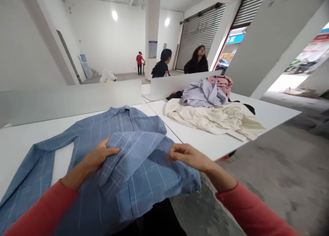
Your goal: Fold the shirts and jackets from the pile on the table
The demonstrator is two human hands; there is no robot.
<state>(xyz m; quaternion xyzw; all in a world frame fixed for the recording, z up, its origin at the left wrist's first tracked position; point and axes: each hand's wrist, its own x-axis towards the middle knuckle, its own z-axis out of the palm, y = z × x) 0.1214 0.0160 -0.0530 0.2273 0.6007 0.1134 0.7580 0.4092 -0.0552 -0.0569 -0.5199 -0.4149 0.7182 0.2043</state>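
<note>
A blue striped shirt lies on the white table, collar toward the divider and one sleeve spread to the left. Near the shirt's middle, my left hand is closed on a raised fold of its cloth, thumb on top. To the right, my right hand has its fingers curled together at the shirt's raised right part; whether cloth is pinched in them is hidden. The shirt's lower edge hangs over the table's front edge.
Cream cloth, a lavender garment and pink dotted cloth are heaped on the table's right part. A low frosted divider runs behind. Two people sit beyond it; another person stands farther back.
</note>
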